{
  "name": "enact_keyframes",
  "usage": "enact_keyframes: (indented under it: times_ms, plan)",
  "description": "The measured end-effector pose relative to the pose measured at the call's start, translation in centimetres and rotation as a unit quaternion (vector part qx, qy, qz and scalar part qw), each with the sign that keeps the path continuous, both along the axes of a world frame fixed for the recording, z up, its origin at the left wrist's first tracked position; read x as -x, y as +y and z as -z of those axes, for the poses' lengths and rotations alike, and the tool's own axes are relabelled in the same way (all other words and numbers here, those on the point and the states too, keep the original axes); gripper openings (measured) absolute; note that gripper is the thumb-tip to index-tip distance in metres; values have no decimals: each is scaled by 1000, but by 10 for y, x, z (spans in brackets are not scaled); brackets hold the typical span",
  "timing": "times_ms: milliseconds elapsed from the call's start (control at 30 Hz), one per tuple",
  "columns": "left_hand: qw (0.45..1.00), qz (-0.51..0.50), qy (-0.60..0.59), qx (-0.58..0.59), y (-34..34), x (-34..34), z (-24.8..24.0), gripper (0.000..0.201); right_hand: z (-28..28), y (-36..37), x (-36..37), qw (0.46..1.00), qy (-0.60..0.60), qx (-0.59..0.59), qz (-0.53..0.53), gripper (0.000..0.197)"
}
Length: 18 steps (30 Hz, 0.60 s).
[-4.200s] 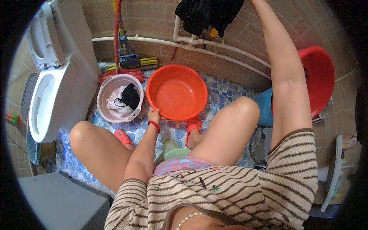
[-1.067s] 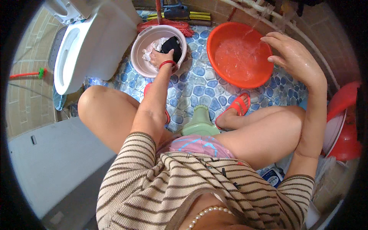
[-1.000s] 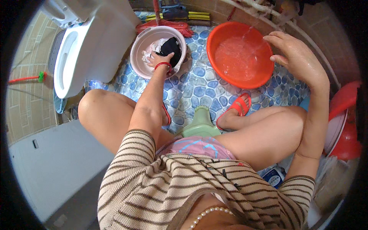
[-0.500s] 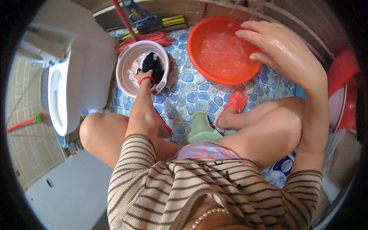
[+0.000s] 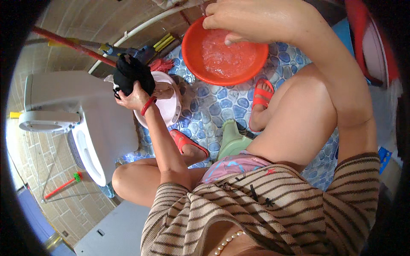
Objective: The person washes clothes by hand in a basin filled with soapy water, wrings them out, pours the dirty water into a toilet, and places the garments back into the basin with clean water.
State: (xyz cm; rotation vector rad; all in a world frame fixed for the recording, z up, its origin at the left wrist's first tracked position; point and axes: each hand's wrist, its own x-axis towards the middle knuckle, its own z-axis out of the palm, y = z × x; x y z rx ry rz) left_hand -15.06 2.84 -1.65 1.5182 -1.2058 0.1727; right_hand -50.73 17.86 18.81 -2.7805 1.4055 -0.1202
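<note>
My left hand (image 5: pixel 133 97) grips a bunched black cloth (image 5: pixel 131 72), lifted above and left of the pale pink bucket (image 5: pixel 165 114). A bit of light fabric shows at the cloth's left edge. The bucket stands partly behind my forearm, and its inside is only partly visible. My right hand (image 5: pixel 260 20) hovers over the far rim side of an orange-red basin (image 5: pixel 189 64) with rippling water in it. Its fingers are stretched out, thumb apart, with nothing seen in them. A thin stream of water shows by its fingertips at the top.
A white toilet (image 5: pixel 92 158) stands to the left. A red pole (image 5: pixel 74 45) leans across the back left, beside a mop with yellow parts (image 5: pixel 164 42). Between my legs is a green plastic stool (image 5: pixel 232 141). A red and pink tub (image 5: pixel 373 51) is at the far right. The blue stone-patterned floor (image 5: pixel 213 106) looks wet.
My left hand has lifted the black cloth out of the pink bucket, up and to the left. My right hand stays raised over the basin, while the whole view has shifted.
</note>
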Motion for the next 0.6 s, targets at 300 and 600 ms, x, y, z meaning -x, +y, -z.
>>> enact_keyframes:
  times_ms: [300,600]
  plan:
    - [885,353,297,57,75,113,-129,44,-12,10,4,998,-42,-20,44,15]
    - [883,466,43,-38,73,156,-19,49,-11,1,10,986,40,-63,149,19]
